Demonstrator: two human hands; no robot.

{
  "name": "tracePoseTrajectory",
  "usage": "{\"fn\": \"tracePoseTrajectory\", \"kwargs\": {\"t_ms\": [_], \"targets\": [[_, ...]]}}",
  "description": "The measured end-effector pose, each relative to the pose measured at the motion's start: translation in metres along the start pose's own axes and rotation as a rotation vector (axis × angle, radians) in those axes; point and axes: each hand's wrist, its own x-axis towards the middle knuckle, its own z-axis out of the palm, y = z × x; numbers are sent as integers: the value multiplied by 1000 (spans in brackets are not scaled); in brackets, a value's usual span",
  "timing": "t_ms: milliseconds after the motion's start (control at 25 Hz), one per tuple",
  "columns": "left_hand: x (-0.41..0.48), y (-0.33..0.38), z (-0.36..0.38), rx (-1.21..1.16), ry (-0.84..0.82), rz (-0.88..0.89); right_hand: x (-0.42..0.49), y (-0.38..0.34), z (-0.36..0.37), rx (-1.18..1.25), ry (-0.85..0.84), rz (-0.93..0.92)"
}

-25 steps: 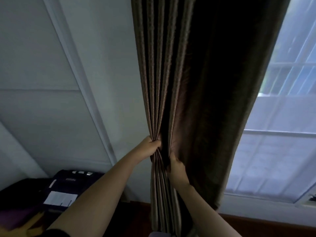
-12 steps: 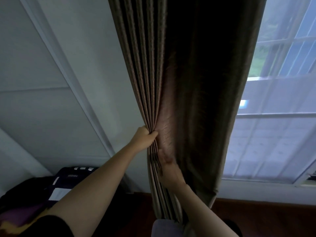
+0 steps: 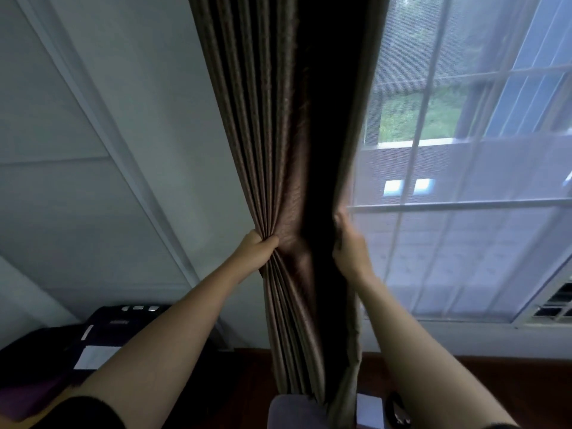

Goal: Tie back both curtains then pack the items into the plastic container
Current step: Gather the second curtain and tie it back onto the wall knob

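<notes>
A brown pleated curtain (image 3: 278, 125) hangs down the middle of the view between wall and window. My left hand (image 3: 255, 250) grips a bunch of its pleats at the left side, fingers curled tight round the folds. My right hand (image 3: 348, 246) is at the curtain's right edge next to the window, fingers curled on the fabric edge; it is blurred. The cloth between the two hands is gathered narrow. No tieback and no plastic container are in sight.
A window (image 3: 464, 150) with white bars and a sheer screen fills the right side. The white panelled wall (image 3: 93, 150) is on the left. A dark case with white labels (image 3: 102, 332) lies at the lower left on the wood floor (image 3: 241, 385).
My right hand has moved from the pleats beside the left hand out to the curtain's right edge and pulled it inward. More window shows. The left hand keeps its grip.
</notes>
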Motion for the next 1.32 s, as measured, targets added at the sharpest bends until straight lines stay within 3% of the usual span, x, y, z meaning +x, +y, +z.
{"fn": "tracePoseTrajectory", "kwargs": {"t_ms": [120, 320, 520, 600, 680, 800, 920, 1080, 1320], "targets": [[0, 0, 2, 19, 1, -9, -34, -2, 46, 50, -220, -17], [-3, 3, -3, 75, 8, -75, -56, -6, 86, 25, -381, -118], [-13, 10, -3, 167, -32, -41, -61, -11, 109, 2, -477, -68], [-17, 11, 5, 322, 48, 29, -68, -12, 114, 124, -465, -78], [-15, 9, 12, 353, 221, 51, -70, -10, 111, 297, -351, -27], [-11, 3, 17, 160, 294, 35, -46, -27, 90, 546, -109, 164], [-19, 2, 16, -36, 227, -20, -1, -54, 66, 751, -24, 237], [-21, 3, 8, -137, 94, -70, 20, -65, 56, 858, -119, 275], [-11, -1, -3, 104, 213, 29, 3, -88, 52, 840, -196, 295]]}}
